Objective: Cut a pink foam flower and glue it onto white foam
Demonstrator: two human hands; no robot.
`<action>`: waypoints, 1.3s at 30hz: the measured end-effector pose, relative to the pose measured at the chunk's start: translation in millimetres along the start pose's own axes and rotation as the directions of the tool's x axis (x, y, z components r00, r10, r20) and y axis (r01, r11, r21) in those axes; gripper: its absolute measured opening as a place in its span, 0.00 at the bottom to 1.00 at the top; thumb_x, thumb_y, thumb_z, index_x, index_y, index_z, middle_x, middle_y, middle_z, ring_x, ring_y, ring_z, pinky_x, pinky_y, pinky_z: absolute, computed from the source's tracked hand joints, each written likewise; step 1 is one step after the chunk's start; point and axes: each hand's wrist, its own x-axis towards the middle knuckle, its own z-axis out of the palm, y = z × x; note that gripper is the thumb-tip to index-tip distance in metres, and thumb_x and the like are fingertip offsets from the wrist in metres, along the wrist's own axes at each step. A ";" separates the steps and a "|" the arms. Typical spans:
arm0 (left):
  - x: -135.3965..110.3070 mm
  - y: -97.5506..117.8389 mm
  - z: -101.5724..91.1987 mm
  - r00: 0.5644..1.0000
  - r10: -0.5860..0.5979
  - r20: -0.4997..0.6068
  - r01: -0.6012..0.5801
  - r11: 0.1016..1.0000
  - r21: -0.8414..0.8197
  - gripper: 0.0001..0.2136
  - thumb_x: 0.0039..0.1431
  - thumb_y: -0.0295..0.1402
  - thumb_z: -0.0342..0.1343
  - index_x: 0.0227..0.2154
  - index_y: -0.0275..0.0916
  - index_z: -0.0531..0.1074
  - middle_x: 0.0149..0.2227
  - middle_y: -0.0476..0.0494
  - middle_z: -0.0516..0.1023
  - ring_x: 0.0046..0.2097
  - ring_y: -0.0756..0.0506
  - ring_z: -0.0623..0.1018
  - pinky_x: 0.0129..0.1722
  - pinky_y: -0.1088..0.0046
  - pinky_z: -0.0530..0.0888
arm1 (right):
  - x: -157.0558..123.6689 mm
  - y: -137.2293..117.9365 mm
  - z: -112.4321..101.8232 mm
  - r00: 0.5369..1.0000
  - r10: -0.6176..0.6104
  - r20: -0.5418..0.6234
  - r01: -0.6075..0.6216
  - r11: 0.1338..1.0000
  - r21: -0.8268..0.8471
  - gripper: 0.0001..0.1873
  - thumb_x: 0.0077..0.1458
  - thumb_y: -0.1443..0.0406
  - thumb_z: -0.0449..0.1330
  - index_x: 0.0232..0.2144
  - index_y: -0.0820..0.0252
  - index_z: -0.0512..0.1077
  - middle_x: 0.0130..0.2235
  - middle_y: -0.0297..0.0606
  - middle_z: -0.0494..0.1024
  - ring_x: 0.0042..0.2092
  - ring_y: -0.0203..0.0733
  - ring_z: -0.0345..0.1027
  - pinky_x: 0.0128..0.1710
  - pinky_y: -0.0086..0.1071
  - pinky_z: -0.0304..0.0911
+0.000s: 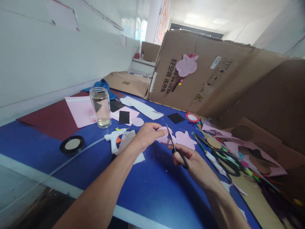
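Note:
In the middle of the blue table, my left hand [148, 135] pinches a small piece of pink felt or paper [163, 137]. My right hand [187, 159] is closed round the black handles of a pair of scissors [173, 144]. Their blades point up and away, at the right edge of the pink piece. Just beyond my right hand lies a pink cut-out with pointed corners [185, 140]. Left of my left forearm a white glue gun [115, 139] with an orange trigger rests on its side, a long glue stick trailing from its back.
A glass jar of pale liquid [102, 109] stands at the left, behind a round black lid [72, 144]. Cardboard [205, 86] walls the back and right. Black squares [176, 118], a white strip [143, 107] and a cluttered pile of craft tools [226, 159] lie around.

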 end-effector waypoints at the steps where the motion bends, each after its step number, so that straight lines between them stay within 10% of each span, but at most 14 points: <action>1: 0.0 -0.1 -0.1 1.000 -0.001 -0.002 0.001 1.000 0.001 0.13 0.50 0.43 0.68 0.20 0.40 0.75 0.22 0.51 0.70 0.29 0.47 0.69 0.32 0.71 0.64 | 0.1 0.0 -0.1 1.000 0.000 0.000 0.000 1.000 0.001 0.33 0.58 0.40 0.69 0.53 0.57 0.80 0.29 0.32 0.72 0.33 0.41 0.61 0.36 0.35 0.57; 39: 3.0 -5.1 -5.0 0.997 -0.021 0.071 0.022 1.000 -0.013 0.13 0.51 0.44 0.68 0.24 0.40 0.79 0.25 0.50 0.73 0.29 0.48 0.68 0.33 0.70 0.63 | -3.3 -13.3 -0.8 0.999 0.027 -0.026 -0.029 0.997 -0.073 0.32 0.56 0.42 0.69 0.53 0.58 0.83 0.29 0.32 0.69 0.33 0.40 0.60 0.36 0.33 0.60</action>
